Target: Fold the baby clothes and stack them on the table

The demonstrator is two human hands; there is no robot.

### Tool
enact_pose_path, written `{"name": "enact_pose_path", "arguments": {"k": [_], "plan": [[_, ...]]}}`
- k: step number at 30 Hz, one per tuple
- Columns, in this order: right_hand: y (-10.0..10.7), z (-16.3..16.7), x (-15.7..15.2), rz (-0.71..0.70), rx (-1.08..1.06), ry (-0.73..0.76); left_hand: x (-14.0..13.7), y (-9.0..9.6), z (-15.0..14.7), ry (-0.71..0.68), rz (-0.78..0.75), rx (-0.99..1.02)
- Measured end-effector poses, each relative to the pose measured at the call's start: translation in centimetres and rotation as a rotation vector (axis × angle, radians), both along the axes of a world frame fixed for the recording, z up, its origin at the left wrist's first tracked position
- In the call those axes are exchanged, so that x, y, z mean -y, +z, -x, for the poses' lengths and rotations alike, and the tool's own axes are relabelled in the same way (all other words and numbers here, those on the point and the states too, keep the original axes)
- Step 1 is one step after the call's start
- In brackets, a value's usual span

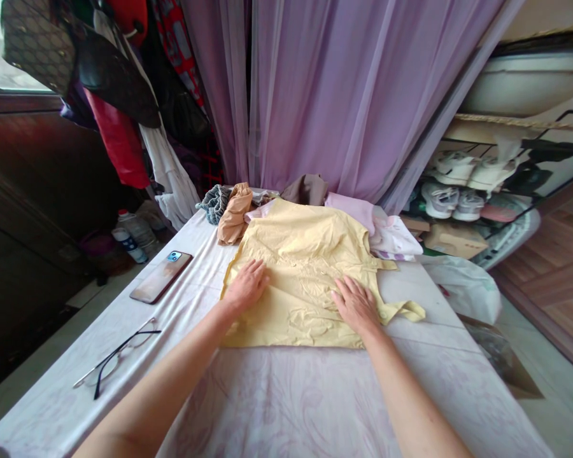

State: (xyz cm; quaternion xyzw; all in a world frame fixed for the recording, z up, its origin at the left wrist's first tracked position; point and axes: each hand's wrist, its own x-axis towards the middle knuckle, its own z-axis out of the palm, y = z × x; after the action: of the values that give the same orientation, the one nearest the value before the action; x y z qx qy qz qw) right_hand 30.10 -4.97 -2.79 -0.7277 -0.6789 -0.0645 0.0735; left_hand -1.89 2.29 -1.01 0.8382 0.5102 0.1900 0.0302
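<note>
A yellow cloth garment [300,273] with narrow straps on its right side lies spread over the table, wrinkled through the middle. My left hand [246,284] rests flat near its left edge, fingers stretched out. On the right part of the cloth, close to the straps, my right hand [356,304] lies palm down with its fingers apart. Neither hand grips the fabric. The garment's far end overlaps other folded clothes at the back.
A phone [161,277] and eyeglasses [119,353] lie on the left of the covered table [286,407]. Behind the garment are a rolled tan cloth [233,215], a blue bundle [214,203] and pale folded clothes [395,236]. A purple curtain [315,95] hangs beyond; shoes [451,198] fill a right-hand rack.
</note>
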Motion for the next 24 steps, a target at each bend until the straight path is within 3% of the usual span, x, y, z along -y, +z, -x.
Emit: {"name": "enact_pose_path", "arguments": {"k": [5, 17, 21, 24], "plan": [[0.0, 0.0, 0.0, -0.007, 0.003, 0.002, -0.9, -1.3, 0.6, 0.138, 0.07, 0.019], [-0.8, -0.4, 0.2, -0.075, 0.008, 0.022, -2.3, -1.0, 2.1, 0.101, 0.176, 0.249], [-1.2, -1.3, -0.1, -0.153, -0.071, 0.073, -2.8, -0.9, 4.0, 0.032, 0.273, 0.615], [-1.8, -2.4, -0.4, -0.243, -0.215, 0.121, -2.9, -0.8, 5.5, 0.066, 0.364, 0.992]]}}
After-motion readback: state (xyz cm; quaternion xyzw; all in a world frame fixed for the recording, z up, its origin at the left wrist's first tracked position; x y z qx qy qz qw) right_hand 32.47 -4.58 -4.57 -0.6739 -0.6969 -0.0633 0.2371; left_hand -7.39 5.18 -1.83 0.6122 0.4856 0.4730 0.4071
